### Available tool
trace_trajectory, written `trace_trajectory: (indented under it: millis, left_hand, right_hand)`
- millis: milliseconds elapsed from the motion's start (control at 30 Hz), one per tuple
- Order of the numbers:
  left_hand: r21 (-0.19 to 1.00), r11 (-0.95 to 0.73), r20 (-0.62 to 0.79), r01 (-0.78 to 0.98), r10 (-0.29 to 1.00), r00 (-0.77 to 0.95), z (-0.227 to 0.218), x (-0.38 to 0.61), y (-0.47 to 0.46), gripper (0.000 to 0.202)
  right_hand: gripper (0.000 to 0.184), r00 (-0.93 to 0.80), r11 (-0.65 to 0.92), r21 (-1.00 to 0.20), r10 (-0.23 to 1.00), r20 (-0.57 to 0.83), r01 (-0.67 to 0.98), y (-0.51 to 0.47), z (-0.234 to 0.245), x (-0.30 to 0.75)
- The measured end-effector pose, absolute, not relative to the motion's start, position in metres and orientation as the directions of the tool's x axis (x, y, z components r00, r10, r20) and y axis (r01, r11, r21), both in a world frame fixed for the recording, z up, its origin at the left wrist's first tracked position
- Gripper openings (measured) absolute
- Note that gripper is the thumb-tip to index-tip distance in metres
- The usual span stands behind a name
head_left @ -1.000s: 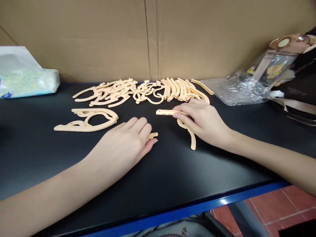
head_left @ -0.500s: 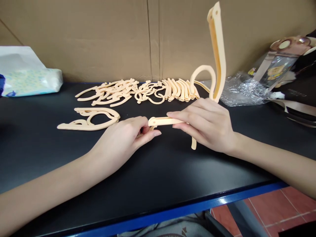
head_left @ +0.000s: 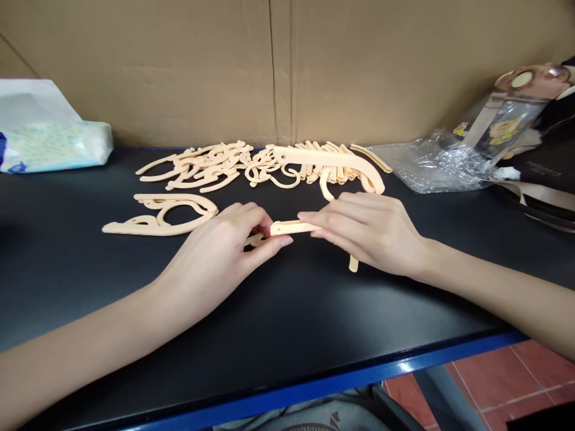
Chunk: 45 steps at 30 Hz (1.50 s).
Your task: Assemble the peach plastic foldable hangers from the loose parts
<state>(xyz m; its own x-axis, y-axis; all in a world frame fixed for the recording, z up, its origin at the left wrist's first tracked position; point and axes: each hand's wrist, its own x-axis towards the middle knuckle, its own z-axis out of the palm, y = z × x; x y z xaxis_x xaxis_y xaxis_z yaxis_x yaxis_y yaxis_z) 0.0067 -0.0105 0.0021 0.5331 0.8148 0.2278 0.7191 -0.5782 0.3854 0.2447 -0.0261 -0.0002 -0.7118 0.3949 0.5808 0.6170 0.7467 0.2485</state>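
Note:
A cream plastic folding clothes hanger (head_left: 327, 158) is held above the black table. My right hand (head_left: 371, 233) is closed round it, its thumb and fingers pinching one grooved arm (head_left: 291, 227). The other, curved arm lies level beyond the knuckles, with the hook partly showing under it. My left hand (head_left: 229, 245) is closed at the holed end of the pinched arm, thumb and fingers on a cream piece (head_left: 255, 240) mostly hidden by them. To the left of that hand, a folded hanger (head_left: 179, 230) lies on the table.
Along the back lie a pile of cream hanger parts (head_left: 206, 164), several hooks (head_left: 265, 170) and a row of arms (head_left: 308, 173). A tissue pack (head_left: 58, 143) is at left. Clear plastic wrapping (head_left: 431, 161) and a bottle (head_left: 507, 120) stand at right, before a cardboard wall (head_left: 179, 72).
The hanger's far arm has swung from upright down to the left and is now level, its hook turning with it. Both hands have stayed nearly in place.

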Motion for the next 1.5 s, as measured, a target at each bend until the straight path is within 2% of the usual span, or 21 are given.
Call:
trace_trajectory:
  millis: [200,433,633,800,1133,1367,1500]
  left_hand:
    - [0.469,-0.574,0.234,0.671,0.813,0.533,0.0001,0.0094,-0.0092,0.024]
    - [0.459,-0.548,0.146,0.699,0.822,0.55,0.0011,0.0099,-0.0087,0.023]
    - [0.348,-0.613,0.139,0.71,0.782,0.607,0.003,0.0095,-0.0095,0.03]
    - [0.248,-0.673,0.169,0.697,0.738,0.653,0.0014,0.0092,-0.0082,0.03]
    - [0.255,-0.682,0.171,0.685,0.73,0.662,0.0001,0.0089,-0.0074,0.029]
    - [0.153,-0.671,0.138,0.725,0.741,0.657,0.0034,0.0121,-0.0091,0.036]
    - [0.156,-0.671,0.137,0.725,0.742,0.657,0.003,0.0127,-0.0081,0.039]
  right_hand:
    - [0.021,-0.623,0.67,0.174,0.52,0.584,0.722,-0.0237,-0.0033,0.2449]
    - [0.019,-0.544,0.601,0.074,0.655,0.525,0.796,-0.025,-0.0056,0.2454]
    - [0.023,-0.562,0.614,0.08,0.652,0.509,0.785,-0.0247,-0.0049,0.2445]
    - [0.022,-0.562,0.635,0.033,0.657,0.502,0.772,-0.0236,-0.0058,0.244]
    - [0.017,-0.577,0.65,0.016,0.664,0.476,0.76,-0.0235,-0.0089,0.2449]
    - [0.017,-0.629,0.683,0.052,0.636,0.447,0.728,-0.0245,-0.0057,0.2425]
    - [0.019,-0.663,0.712,0.038,0.631,0.403,0.701,-0.0244,-0.0054,0.2415]
